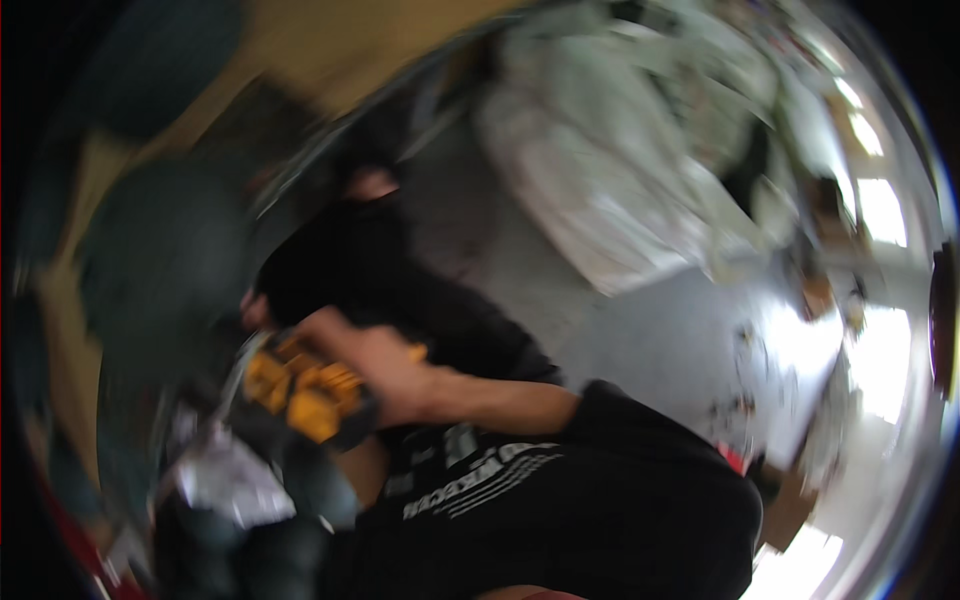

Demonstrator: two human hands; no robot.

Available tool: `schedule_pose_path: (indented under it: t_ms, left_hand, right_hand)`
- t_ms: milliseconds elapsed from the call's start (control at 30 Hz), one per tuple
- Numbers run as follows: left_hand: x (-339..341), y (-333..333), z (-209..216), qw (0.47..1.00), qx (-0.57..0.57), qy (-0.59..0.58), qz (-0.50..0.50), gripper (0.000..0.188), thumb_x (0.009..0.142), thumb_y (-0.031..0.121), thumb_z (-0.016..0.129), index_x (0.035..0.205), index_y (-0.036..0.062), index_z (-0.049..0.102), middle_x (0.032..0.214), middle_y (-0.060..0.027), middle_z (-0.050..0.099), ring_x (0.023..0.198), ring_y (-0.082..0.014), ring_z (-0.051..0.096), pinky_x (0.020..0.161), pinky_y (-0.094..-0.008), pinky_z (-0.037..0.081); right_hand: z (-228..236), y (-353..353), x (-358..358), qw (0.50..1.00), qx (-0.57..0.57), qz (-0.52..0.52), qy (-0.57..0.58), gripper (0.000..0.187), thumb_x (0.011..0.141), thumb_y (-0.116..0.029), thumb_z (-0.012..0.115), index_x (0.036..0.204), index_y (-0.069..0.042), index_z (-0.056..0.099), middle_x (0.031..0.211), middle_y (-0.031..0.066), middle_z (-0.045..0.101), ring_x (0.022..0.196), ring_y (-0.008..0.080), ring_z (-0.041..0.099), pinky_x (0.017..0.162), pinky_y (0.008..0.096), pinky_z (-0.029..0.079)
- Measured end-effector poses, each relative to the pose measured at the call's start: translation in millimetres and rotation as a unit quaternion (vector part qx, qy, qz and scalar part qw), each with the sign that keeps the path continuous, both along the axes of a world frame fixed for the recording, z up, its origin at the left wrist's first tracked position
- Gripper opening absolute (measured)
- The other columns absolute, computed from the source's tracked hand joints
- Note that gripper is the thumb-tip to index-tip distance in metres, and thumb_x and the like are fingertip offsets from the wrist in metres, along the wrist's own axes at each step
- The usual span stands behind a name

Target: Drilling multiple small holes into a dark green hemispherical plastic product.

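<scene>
Motion blur smears the whole picture. My right hand (378, 362) is closed round a yellow-and-black power tool (310, 392), left of my body; its exact kind is too blurred to tell. My right arm reaches leftward to it from a black sleeve. Part of my left forearm (362, 470) shows below the tool, but the left hand is hidden behind the tool and the dark things there. Just below the tool lies a crumpled silvery-white plastic piece (235, 478), among dark grey-green rounded objects (315, 480).
A large dark grey-green rounded shape (165, 265) stands at the left, in front of a tan surface (330, 45). Big white sacks or sheeting (600, 150) lie on the grey floor (640, 340). A brown cardboard box (788, 505) is at the lower right, near bright windows.
</scene>
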State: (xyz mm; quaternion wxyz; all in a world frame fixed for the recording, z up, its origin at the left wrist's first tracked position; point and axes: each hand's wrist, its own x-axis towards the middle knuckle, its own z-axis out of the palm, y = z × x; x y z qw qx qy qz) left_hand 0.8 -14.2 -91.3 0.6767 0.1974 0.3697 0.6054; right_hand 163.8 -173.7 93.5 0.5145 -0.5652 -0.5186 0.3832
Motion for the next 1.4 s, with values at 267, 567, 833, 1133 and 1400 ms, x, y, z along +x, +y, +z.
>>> schedule_pose_path:
  t_ms: [267,567,833,1133,1400]
  left_hand:
    - [4.6,-9.1,47.9,0.987,0.145,-0.061,0.029,0.017,0.099,0.013,0.055,0.115,0.0086,0.056,0.116,-0.009,0.062,0.105,-0.0245,0.062,0.1,-0.0522,0.049]
    - [32.4,0.2,103.7,0.954,0.16,-0.252,0.004,0.042,0.097,0.026,0.056,0.136,0.0095,0.05,0.139,-0.0071,0.053,0.132,-0.0271,0.045,0.117,-0.0528,0.027]
    - [14.4,-3.4,145.2,0.946,0.246,-0.213,-0.011,0.04,0.097,0.029,0.057,0.131,0.0094,0.056,0.132,-0.0036,0.058,0.12,-0.0208,0.052,0.109,-0.0424,0.037]
    - [14.1,4.0,136.7,0.955,0.209,-0.209,-0.029,0.043,0.1,0.032,0.05,0.137,0.0102,0.048,0.138,-0.0052,0.053,0.129,-0.0242,0.049,0.11,-0.0465,0.04]
    - [7.1,2.7,133.7,0.953,0.206,-0.222,-0.007,0.039,0.099,0.03,0.052,0.13,0.0075,0.056,0.131,-0.005,0.06,0.12,-0.0221,0.056,0.098,-0.0393,0.049]
  right_hand:
    - [7.2,-48.0,4.4,0.998,-0.014,-0.048,0.028,0.047,0.079,-0.009,0.079,0.117,-0.005,0.052,0.107,0.003,0.067,0.09,0.012,0.067,0.079,0.0236,0.054]
    - [-2.3,-66.3,38.5,0.988,0.066,-0.104,-0.095,0.031,0.073,0.007,0.073,0.102,-0.001,0.068,0.099,0.0084,0.069,0.092,0.0201,0.067,0.083,0.0295,0.051]
    - [-27.0,-77.5,52.4,0.991,0.016,-0.112,0.076,0.042,0.07,0.005,0.073,0.109,0.0,0.06,0.099,0.0077,0.066,0.089,0.019,0.066,0.082,0.0275,0.05]
    - [-30.8,-81.0,58.4,0.988,0.01,-0.13,0.088,0.041,0.07,0.004,0.073,0.109,0.0,0.06,0.099,0.0081,0.065,0.088,0.0188,0.066,0.08,0.0274,0.05]
    - [-34.5,-78.2,59.2,0.988,-0.027,-0.131,0.083,0.042,0.07,0.004,0.074,0.109,-0.001,0.06,0.1,0.0069,0.063,0.088,0.0186,0.064,0.079,0.0274,0.051]
